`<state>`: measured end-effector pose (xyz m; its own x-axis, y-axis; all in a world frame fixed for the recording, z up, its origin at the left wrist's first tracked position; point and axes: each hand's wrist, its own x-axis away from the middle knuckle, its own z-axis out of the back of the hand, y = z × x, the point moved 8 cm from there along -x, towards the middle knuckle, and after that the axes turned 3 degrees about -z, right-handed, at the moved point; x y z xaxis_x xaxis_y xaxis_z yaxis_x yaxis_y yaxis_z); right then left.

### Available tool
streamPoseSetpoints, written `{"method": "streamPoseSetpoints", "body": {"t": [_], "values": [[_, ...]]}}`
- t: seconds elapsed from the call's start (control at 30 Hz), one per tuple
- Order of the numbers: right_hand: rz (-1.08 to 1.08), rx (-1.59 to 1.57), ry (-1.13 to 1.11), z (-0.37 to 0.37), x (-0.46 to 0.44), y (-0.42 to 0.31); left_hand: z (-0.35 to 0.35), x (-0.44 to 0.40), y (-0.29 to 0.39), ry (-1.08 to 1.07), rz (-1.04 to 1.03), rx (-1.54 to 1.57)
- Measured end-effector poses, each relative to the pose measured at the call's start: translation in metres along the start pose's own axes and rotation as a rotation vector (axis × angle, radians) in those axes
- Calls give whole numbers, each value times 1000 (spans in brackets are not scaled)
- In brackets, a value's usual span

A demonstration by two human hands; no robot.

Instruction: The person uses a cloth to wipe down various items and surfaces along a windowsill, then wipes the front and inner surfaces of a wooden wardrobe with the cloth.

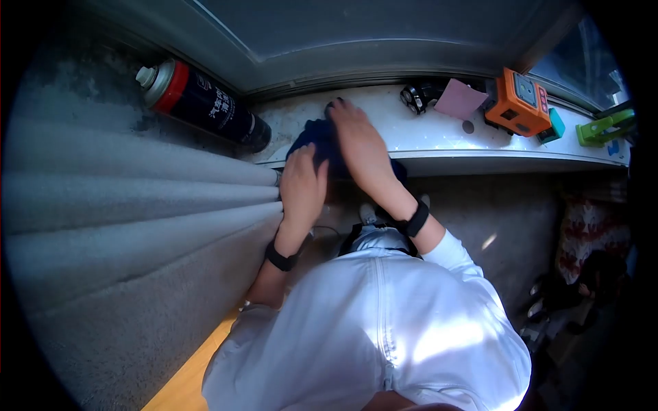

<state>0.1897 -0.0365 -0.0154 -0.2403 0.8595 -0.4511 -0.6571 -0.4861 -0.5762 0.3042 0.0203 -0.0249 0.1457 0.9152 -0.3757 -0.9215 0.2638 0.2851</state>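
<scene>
Cloth [327, 142], dark blue, under fingers of left hand [302, 186], right hand [362, 145]

A white top [322, 322] here, and down its front runs a long pale zip [379, 294]! Both sleeves [451, 255] stop well short of the wrists, and there they are, 2 broad black bands [417, 219], 1 per wrist; pale shoes [368, 213] down below.

Pale curtain [151, 181] at left; window [356, 31] along top; dim grey floor [473, 205], bright light fleck [489, 241].
</scene>
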Motion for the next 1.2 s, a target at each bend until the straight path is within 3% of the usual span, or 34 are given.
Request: {"method": "streamPoseSetpoints", "body": {"t": [0.2,0.33,0.73,1.2], "values": [[-130,322,26,41,34,23,-25,-26,55,-58,-217,94],[-159,462,58,25,26,28,-36,-38,64,-16,-195,44],[-21,15,-1,-18,-22,11,-16,-20,23,23,88,-31],[257,-168,-227,-59,-31,-23,14,17,-22,176,209,35]]}}
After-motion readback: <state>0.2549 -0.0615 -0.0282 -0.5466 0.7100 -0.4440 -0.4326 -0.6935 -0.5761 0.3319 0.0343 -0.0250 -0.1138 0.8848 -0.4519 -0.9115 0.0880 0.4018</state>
